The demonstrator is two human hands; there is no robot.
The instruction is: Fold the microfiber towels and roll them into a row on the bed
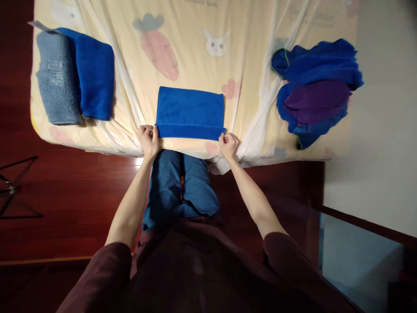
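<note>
A blue towel [190, 106] lies flat on the bed in front of me, with a narrow strip along its near edge turned over. My left hand [150, 138] pinches the near left corner of that strip. At the near right corner, my right hand [228, 143] has its fingers closed on the same towel. The strip between the two hands looks straight and fairly taut.
The bed has a cream sheet [192, 69] printed with a carrot and a rabbit. On the left lie a rolled grey towel [58, 78] and a folded blue towel [95, 76]. Crumpled blue cloths [322, 63] and a purple cloth [317, 102] lie on the right, near a wall.
</note>
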